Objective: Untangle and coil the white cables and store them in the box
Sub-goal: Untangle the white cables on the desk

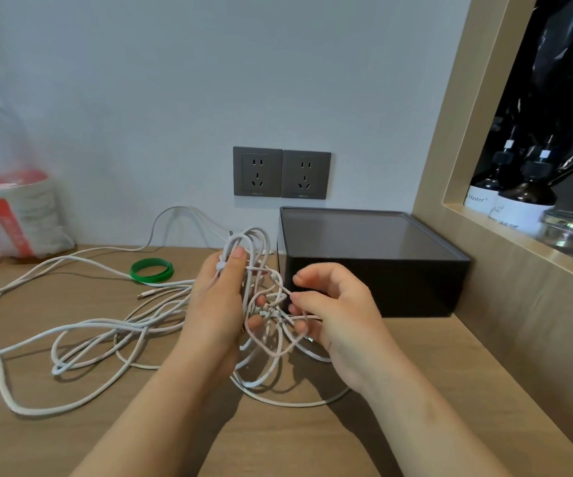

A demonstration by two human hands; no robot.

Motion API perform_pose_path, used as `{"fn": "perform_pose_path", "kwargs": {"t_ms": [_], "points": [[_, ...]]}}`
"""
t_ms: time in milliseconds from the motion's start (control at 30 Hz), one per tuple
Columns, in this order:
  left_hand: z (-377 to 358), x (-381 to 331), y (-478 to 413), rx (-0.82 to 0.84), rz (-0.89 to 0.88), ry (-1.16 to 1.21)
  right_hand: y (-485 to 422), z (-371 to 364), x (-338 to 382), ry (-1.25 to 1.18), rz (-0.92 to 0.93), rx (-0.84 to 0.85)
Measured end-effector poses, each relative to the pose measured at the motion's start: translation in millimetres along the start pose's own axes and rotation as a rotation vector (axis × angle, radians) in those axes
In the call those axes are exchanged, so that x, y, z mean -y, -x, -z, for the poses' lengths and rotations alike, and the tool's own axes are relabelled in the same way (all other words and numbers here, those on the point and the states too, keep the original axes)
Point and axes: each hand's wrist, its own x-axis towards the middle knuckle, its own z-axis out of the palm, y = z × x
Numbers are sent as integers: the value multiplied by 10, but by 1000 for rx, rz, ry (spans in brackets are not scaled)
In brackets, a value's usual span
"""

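A tangle of white cables (pixel 113 325) sprawls over the wooden desk, with long loops trailing left and a knot lifted between my hands. My left hand (pixel 216 297) grips a bunch of cable loops, thumb pressed on top of them. My right hand (pixel 329 304) pinches a strand at the knot with its fingertips. The black box (pixel 374 284) stands just behind my right hand against the wall, and a dark lid covers its top.
A green coiled band (pixel 152 270) lies on the desk behind the cables. A plastic bag (pixel 13 215) with packages sits at the far left. Two wall sockets (pixel 281 173) are above the box. A wooden niche (pixel 518 215) at right holds bottles.
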Motion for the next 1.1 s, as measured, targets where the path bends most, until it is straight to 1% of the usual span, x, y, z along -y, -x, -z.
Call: {"fn": "perform_pose_path", "kwargs": {"t_ms": [33, 100, 167, 200, 233, 300, 400, 500, 600, 667, 733, 833, 900, 1000, 1100], "points": [[11, 15, -12, -5, -11, -46, 1, 9, 2, 31, -52, 22], [10, 45, -13, -8, -68, -170, 14, -2, 21, 99, -99, 100], [-3, 53, 3, -12, -117, -241, 10, -40, -8, 271, -82, 184], [-5, 51, 6, -17, -126, -251, 0, -57, -35, 377, -61, 200], [-2, 52, 1, -23, -126, -263, -15, -61, -67, 454, -36, 195], [3, 46, -8, -20, -113, -293, -19, -53, -75, 505, 2, 181], [6, 29, -1, 35, -66, -236, -14, 20, -23, 513, 54, 156], [3, 9, 8, 90, 49, -106, -11, 97, 43, 461, 98, 108], [0, 4, 12, 112, 145, -29, -17, 119, 42, 544, 139, 106], [-1, 14, 13, 119, 149, -29, -25, 104, -3, 602, 136, 110], [-2, 22, 9, 110, 135, -58, -36, 103, -21, 572, 106, 100], [5, 24, 5, 127, 122, -86, -16, 85, -3, 384, -25, 131], [-1, 23, 18, 164, 120, -100, -3, 74, 3, 315, -80, 151], [1, 38, 20, 176, 104, -145, -26, 63, 26, 172, -125, 144], [8, 67, 25, 215, 53, -280, -28, 66, 60, 96, -123, 128]]}}
